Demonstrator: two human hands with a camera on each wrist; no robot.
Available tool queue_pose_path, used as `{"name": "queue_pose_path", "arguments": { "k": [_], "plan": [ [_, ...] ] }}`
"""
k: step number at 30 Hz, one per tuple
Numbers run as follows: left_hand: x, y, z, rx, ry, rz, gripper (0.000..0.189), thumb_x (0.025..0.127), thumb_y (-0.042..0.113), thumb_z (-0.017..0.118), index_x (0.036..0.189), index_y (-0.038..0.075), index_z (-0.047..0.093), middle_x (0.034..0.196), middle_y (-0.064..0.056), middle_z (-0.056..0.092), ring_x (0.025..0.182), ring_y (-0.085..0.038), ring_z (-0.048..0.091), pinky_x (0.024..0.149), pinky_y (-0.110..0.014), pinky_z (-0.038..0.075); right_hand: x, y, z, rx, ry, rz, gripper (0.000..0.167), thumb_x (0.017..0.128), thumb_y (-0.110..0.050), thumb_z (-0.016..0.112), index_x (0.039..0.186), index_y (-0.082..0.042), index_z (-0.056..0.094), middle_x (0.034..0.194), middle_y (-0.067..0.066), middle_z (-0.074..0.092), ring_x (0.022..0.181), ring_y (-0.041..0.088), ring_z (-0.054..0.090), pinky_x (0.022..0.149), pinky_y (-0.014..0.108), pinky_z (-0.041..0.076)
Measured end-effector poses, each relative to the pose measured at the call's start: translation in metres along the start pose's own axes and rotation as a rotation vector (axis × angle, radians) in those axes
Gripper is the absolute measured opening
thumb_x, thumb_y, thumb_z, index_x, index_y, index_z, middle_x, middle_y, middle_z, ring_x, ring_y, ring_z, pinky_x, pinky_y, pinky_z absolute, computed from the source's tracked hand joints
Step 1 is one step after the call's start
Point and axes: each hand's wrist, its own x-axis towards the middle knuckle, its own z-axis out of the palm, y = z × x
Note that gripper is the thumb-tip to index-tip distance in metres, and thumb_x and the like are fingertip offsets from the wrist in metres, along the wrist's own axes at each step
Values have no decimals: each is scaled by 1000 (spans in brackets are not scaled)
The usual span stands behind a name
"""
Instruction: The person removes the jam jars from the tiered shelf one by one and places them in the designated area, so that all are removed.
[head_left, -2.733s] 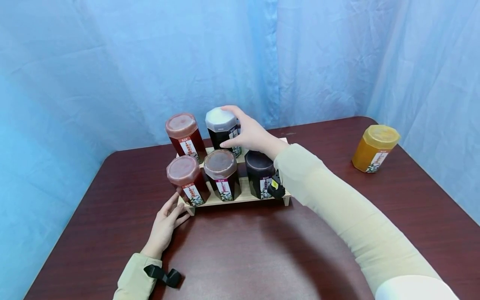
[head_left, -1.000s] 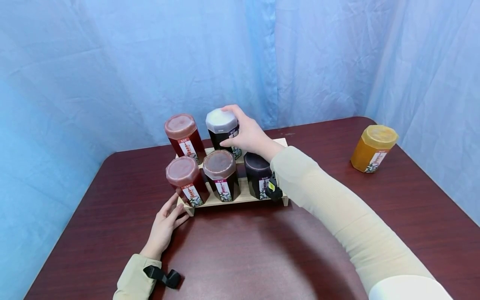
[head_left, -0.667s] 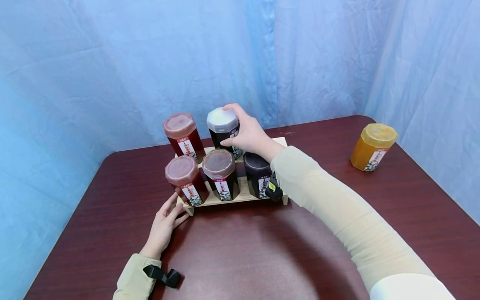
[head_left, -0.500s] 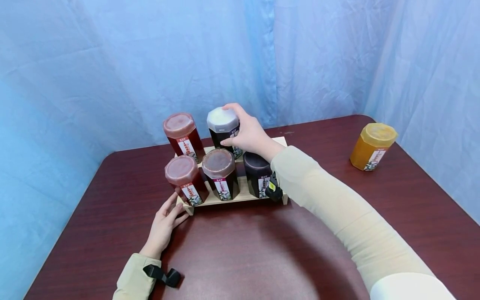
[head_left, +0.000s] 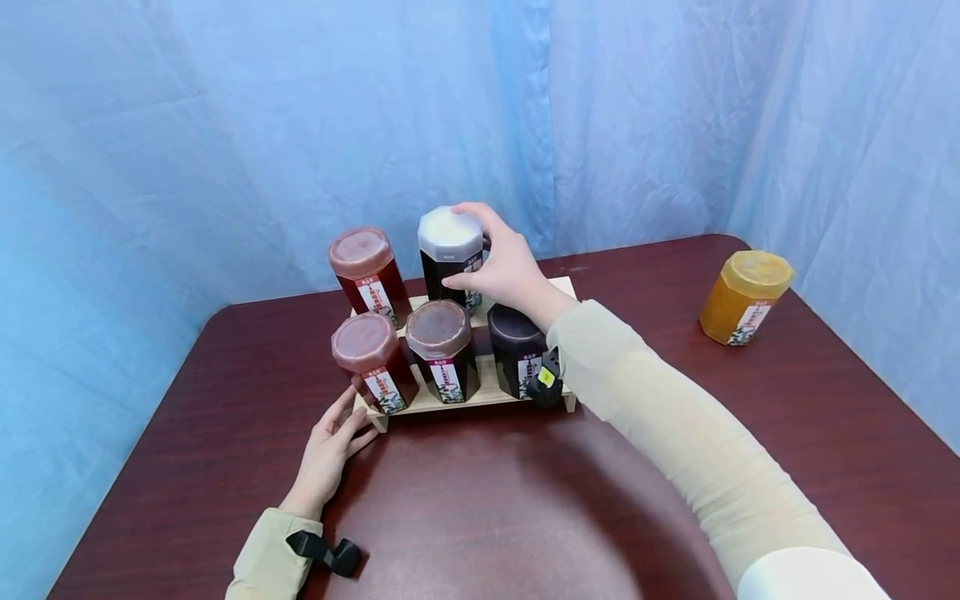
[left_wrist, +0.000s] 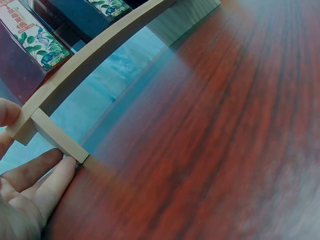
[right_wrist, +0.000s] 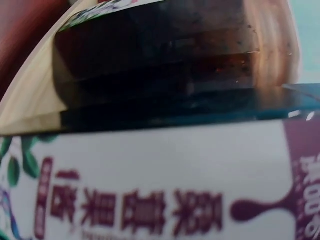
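Observation:
In the head view a two-tier wooden rack (head_left: 491, 390) stands on the table with several octagonal jam jars on it. My right hand (head_left: 510, 265) grips the white-lidded dark jam jar (head_left: 452, 235) over the upper tier, thumb at the front and fingers at its far side. Down at the rack's front left corner, my left hand (head_left: 324, 454) holds its end. The left wrist view shows fingertips (left_wrist: 65, 167) against the rack's leg (left_wrist: 57, 135). Beside the gripped jar is a red jar (head_left: 367, 267). The right wrist view is filled by a white jar label (right_wrist: 150, 185).
On the lower tier stand a red jar (head_left: 371, 354), a brown-lidded jar (head_left: 442, 342) and a dark-lidded jar (head_left: 513, 346), partly under my right forearm. A yellow jar (head_left: 746, 296) stands far right, near the table edge. Blue curtain (head_left: 300, 150) hangs behind the table.
The white-lidded jam jar has risen slightly and shifted a little right, together with my right hand. My left hand and the other jars have stayed put.

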Motion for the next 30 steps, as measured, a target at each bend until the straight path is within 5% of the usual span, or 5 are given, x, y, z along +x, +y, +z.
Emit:
{"name": "queue_pose_path", "arguments": {
  "k": [9, 16, 22, 30],
  "plan": [
    [-3, -2, 3, 1, -5, -4, 55, 100, 10, 45, 149, 1, 22, 115, -3, 54, 94, -1, 62, 82, -22, 54, -11, 4, -12, 86, 76, -43, 82, 69, -12, 84, 139, -20, 41, 137, 7, 47, 120, 22, 52, 98, 37, 44],
    [-3, -1, 4, 9, -10, -3, 55, 100, 10, 44, 149, 1, 21, 124, -15, 50, 94, -2, 62, 82, -22, 53, -22, 14, -34, 158, 175, -38, 83, 70, -6, 83, 140, -16, 39, 139, 7, 43, 120, 23, 51, 95, 36, 44],
    [-3, -1, 3, 10, -5, -5, 55, 100, 9, 44, 149, 0, 21, 127, -19, 47, 94, -1, 62, 82, -22, 53, -31, 28, -52, 134, 262, -12, 82, 70, -7, 83, 139, -18, 39, 135, 6, 44, 109, 20, 54, 80, 27, 46],
    [-3, -1, 0, 7, 8, 0, 55, 100, 9, 44, 149, 0, 21, 117, -8, 53, 93, -2, 62, 81, -22, 54, -47, 37, -76, 49, 287, 3, 81, 70, -8, 82, 139, -19, 41, 132, 9, 46, 96, 18, 56, 70, 19, 47]
  ]
}}
